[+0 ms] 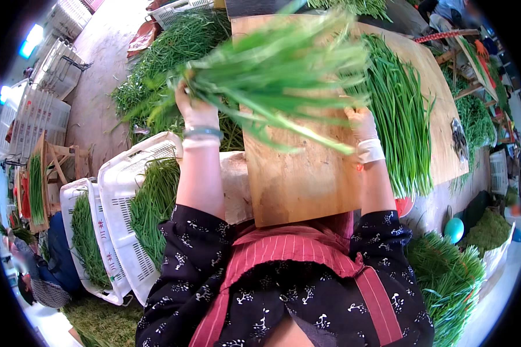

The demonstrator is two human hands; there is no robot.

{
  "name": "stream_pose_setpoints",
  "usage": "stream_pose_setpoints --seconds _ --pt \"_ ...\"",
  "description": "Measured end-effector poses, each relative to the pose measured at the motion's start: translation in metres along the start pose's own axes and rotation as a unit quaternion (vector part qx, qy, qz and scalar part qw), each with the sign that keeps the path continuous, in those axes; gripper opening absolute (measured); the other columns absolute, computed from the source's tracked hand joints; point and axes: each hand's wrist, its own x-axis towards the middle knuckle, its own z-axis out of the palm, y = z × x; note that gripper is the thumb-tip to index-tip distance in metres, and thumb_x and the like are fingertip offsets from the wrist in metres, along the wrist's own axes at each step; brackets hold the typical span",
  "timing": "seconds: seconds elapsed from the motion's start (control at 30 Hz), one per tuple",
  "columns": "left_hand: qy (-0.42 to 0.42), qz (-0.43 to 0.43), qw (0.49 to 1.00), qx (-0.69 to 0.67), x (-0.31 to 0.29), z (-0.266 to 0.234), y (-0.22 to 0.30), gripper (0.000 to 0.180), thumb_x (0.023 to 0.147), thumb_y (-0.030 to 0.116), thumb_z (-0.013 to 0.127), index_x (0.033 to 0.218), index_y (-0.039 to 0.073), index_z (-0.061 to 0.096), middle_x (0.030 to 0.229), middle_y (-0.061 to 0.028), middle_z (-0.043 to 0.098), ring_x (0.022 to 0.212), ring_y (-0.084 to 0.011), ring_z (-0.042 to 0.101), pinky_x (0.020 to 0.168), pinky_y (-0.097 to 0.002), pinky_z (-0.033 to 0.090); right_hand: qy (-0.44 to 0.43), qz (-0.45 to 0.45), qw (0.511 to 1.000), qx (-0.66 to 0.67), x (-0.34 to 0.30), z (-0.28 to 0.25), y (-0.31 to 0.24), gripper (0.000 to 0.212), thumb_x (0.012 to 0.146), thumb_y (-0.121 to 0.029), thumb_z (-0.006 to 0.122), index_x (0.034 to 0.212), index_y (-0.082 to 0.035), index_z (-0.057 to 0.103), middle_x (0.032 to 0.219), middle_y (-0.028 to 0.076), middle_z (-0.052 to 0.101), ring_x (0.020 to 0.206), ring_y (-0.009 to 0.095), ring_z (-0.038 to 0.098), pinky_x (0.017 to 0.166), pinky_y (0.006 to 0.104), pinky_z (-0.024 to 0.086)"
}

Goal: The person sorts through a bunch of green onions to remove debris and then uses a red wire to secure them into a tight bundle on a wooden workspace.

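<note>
My left hand (198, 111), in a pale glove, is closed round one end of a loose bunch of garlic chives (278, 75). The bunch is smeared by motion and spreads to the right above the wooden board (301, 185). My right hand (362, 122), also gloved, is at the right side of the board with its fingers curled; what they hold, if anything, is hard to make out. Beside it lies a thick pile of garlic chives (399, 115), its pale ends toward me.
White plastic crates (139, 151) with greens stand at my left, near stacked crates (37, 124). A heap of greens (179, 46) covers the floor beyond. More greens (446, 283) and a turquoise ball-like thing (454, 230) are at the right. Other people are at the far right.
</note>
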Motion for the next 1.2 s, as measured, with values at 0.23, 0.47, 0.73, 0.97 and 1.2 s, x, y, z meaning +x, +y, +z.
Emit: stream_pose_setpoints --seconds 0.23,0.47,0.73,0.97,1.2 --pt "0.068 -0.130 0.981 -0.127 0.005 -0.105 -0.012 0.019 0.077 0.022 0.058 0.087 0.007 0.063 0.089 -0.0095 0.066 0.083 -0.0264 0.062 0.080 -0.0418 0.050 -0.042 -0.024 0.999 0.011 -0.006 0.003 -0.016 0.027 0.086 -0.014 0.055 0.110 -0.003 0.060 0.110 0.012 0.060 0.100 0.020 0.057 0.090 0.0284 0.042" --pt "-0.167 -0.133 0.965 -0.155 -0.004 -0.119 0.010 0.023 0.086 0.025 0.052 0.095 0.007 0.063 0.087 -0.0058 0.066 0.074 -0.0195 0.061 0.071 -0.0349 0.052 -0.106 -0.044 0.993 0.015 0.030 0.008 -0.051 0.035 0.090 -0.019 0.052 0.122 -0.004 0.053 0.120 0.010 0.057 0.109 0.017 0.052 0.096 0.0267 0.037" --pt "-0.013 -0.048 0.998 -0.049 -0.021 -0.117 0.019 0.023 0.087 0.028 0.050 0.086 0.009 0.062 0.082 -0.0042 0.064 0.069 -0.0171 0.060 0.064 -0.0306 0.051 -0.174 -0.118 0.977 -0.037 0.067 0.054 -0.111 0.027 0.086 -0.019 0.062 0.112 -0.012 0.063 0.106 0.006 0.065 0.097 0.015 0.058 0.086 0.0281 0.043" --pt "-0.054 -0.035 0.998 -0.025 -0.020 -0.131 0.024 0.033 0.088 0.033 0.052 0.103 0.005 0.060 0.100 -0.0112 0.064 0.094 -0.0250 0.059 0.085 -0.0386 0.048 -0.311 -0.051 0.907 -0.281 0.067 0.024 -0.116 0.018 0.080 -0.021 0.068 0.090 -0.006 0.069 0.072 0.009 0.067 0.061 0.016 0.062 0.061 0.0296 0.050" --pt "-0.038 -0.023 0.999 -0.001 -0.033 -0.115 0.026 0.026 0.087 0.030 0.053 0.099 0.009 0.062 0.099 -0.0109 0.064 0.094 -0.0260 0.059 0.085 -0.0395 0.048 -0.196 -0.301 0.930 -0.075 0.050 0.009 -0.116 0.043 0.081 -0.035 0.065 0.114 -0.006 0.061 0.095 0.016 0.067 0.084 0.022 0.064 0.072 0.0313 0.050"
